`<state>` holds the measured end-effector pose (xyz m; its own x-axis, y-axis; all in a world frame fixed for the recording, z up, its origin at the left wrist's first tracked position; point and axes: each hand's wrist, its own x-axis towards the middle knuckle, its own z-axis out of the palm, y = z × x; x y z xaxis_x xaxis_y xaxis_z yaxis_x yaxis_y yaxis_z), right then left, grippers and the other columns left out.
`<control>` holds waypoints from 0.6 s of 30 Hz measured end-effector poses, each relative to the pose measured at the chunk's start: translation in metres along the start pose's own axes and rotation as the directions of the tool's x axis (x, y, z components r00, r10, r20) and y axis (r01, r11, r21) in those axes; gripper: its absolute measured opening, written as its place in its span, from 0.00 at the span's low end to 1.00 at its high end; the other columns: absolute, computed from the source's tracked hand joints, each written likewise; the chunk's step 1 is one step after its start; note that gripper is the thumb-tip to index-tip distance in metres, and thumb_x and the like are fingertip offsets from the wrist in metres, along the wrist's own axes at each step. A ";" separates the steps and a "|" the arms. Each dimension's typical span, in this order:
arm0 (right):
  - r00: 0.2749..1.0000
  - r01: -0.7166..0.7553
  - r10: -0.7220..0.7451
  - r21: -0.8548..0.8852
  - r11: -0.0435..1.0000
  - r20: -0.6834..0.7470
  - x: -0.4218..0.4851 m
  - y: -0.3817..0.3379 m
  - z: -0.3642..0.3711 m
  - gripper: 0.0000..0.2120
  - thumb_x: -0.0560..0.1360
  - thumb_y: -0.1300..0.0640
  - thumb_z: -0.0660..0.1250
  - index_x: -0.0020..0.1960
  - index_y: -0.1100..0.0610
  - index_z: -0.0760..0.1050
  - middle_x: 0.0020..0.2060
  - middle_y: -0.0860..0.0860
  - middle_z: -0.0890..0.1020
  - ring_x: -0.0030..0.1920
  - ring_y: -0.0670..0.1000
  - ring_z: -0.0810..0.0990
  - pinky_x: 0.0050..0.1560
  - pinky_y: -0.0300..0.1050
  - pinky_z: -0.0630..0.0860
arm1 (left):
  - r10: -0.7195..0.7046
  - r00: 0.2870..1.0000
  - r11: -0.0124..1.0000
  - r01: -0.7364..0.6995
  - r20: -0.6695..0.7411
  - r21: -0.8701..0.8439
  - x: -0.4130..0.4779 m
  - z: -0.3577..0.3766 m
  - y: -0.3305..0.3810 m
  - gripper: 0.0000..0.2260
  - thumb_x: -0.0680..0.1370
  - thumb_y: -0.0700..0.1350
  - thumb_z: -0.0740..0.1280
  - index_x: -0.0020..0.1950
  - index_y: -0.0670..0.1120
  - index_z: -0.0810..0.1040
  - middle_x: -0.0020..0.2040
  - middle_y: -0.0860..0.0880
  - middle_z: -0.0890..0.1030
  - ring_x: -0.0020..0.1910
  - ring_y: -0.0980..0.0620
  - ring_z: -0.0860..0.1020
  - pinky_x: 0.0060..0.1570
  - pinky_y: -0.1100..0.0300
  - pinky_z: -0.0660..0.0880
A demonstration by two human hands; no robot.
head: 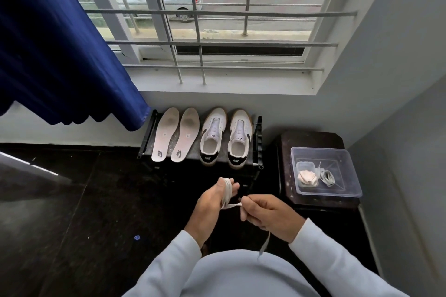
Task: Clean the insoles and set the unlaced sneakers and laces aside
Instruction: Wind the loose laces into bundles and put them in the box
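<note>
Two white insoles lie side by side on the left of a low black shoe rack. To their right stand two unlaced white sneakers, heels toward me. A white lace is wound in loops around the fingers of my left hand. My right hand pinches the lace's free end, which hangs down past my wrist. A second coiled lace lies in a clear plastic box on the right.
The clear box sits on a dark stool and also holds a crumpled cream cloth. A blue curtain hangs at the left. A barred window is above the rack. The floor is dark tile.
</note>
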<state>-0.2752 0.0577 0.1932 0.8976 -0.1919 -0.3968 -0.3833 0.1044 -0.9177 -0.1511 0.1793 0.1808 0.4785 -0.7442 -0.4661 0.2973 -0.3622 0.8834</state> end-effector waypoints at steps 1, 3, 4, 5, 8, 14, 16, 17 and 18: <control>1.000 0.010 -0.010 0.009 1.000 -0.020 0.003 -0.005 -0.004 0.18 0.83 0.55 0.54 0.38 0.58 0.75 0.22 0.42 0.67 0.22 0.40 0.63 0.26 0.29 0.62 | -0.035 0.999 0.998 0.034 0.028 0.052 0.000 0.001 -0.004 0.27 0.74 0.63 0.53 0.62 0.48 0.79 0.55 0.51 0.86 0.58 0.58 0.81 0.67 0.57 0.72; 0.996 0.022 -0.019 0.031 0.999 -0.082 0.012 -0.012 -0.013 0.19 0.83 0.56 0.54 0.37 0.59 0.73 0.21 0.42 0.66 0.22 0.40 0.62 0.25 0.29 0.61 | -0.124 0.986 0.987 0.111 0.109 0.117 -0.002 0.004 -0.006 0.27 0.73 0.64 0.50 0.55 0.50 0.80 0.47 0.53 0.87 0.52 0.58 0.84 0.56 0.65 0.75; 0.994 0.025 -0.021 0.032 0.999 -0.109 0.018 -0.012 -0.018 0.19 0.83 0.56 0.55 0.37 0.59 0.73 0.21 0.43 0.66 0.22 0.40 0.62 0.25 0.30 0.61 | -0.165 0.973 0.982 0.146 0.163 0.120 -0.004 0.007 -0.004 0.29 0.73 0.64 0.48 0.54 0.49 0.80 0.45 0.53 0.87 0.49 0.57 0.84 0.51 0.67 0.76; 0.992 0.021 -0.016 0.036 0.999 -0.128 0.022 -0.013 -0.022 0.18 0.83 0.55 0.55 0.37 0.58 0.73 0.21 0.43 0.66 0.22 0.41 0.62 0.25 0.31 0.61 | -0.199 0.957 0.978 0.180 0.209 0.104 -0.006 0.008 -0.001 0.31 0.73 0.64 0.46 0.55 0.48 0.80 0.45 0.52 0.87 0.48 0.56 0.85 0.50 0.67 0.77; 0.987 -0.004 0.006 0.017 1.000 -0.161 0.033 0.000 -0.023 0.18 0.80 0.48 0.60 0.35 0.55 0.73 0.23 0.43 0.69 0.24 0.41 0.64 0.27 0.33 0.63 | -0.177 0.939 0.978 0.200 0.295 -0.051 -0.016 0.005 0.009 0.35 0.77 0.63 0.44 0.59 0.41 0.80 0.54 0.42 0.85 0.57 0.45 0.83 0.61 0.55 0.76; 0.980 -0.015 0.007 -0.036 0.999 -0.201 0.024 0.034 0.011 0.11 0.78 0.55 0.63 0.39 0.49 0.79 0.25 0.42 0.75 0.27 0.39 0.70 0.32 0.39 0.66 | 0.006 0.974 0.923 0.081 0.225 -0.376 -0.015 -0.003 0.016 0.32 0.79 0.62 0.49 0.63 0.39 0.79 0.61 0.37 0.81 0.63 0.41 0.79 0.65 0.50 0.72; 0.962 -0.030 -0.001 -0.111 0.993 -0.274 0.015 0.037 0.023 0.15 0.79 0.49 0.60 0.36 0.46 0.78 0.24 0.42 0.74 0.27 0.42 0.69 0.33 0.40 0.66 | 0.020 0.987 0.908 0.050 0.161 -0.417 -0.013 -0.003 0.017 0.30 0.79 0.59 0.50 0.65 0.38 0.77 0.62 0.38 0.81 0.63 0.42 0.79 0.64 0.51 0.74; 0.952 -0.026 -0.014 -0.128 0.991 -0.306 0.010 0.037 0.027 0.16 0.80 0.48 0.59 0.37 0.46 0.78 0.25 0.42 0.74 0.28 0.43 0.70 0.34 0.41 0.67 | 0.027 0.991 0.894 0.035 0.131 -0.447 -0.013 -0.003 0.017 0.30 0.79 0.58 0.51 0.65 0.38 0.76 0.62 0.38 0.81 0.63 0.43 0.79 0.63 0.52 0.75; 0.942 -0.021 -0.032 -0.152 0.988 -0.334 0.007 0.037 0.030 0.16 0.81 0.49 0.60 0.37 0.47 0.78 0.26 0.42 0.75 0.30 0.43 0.71 0.36 0.41 0.68 | 0.033 0.995 0.881 0.017 0.097 -0.473 -0.012 -0.002 0.017 0.29 0.79 0.58 0.52 0.66 0.37 0.75 0.62 0.39 0.81 0.64 0.43 0.79 0.64 0.52 0.74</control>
<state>-0.2765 0.0899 0.1569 0.7850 -0.5104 -0.3511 -0.4304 -0.0416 -0.9017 -0.1504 0.1838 0.2012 0.4052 -0.8068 -0.4299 0.6608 -0.0665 0.7476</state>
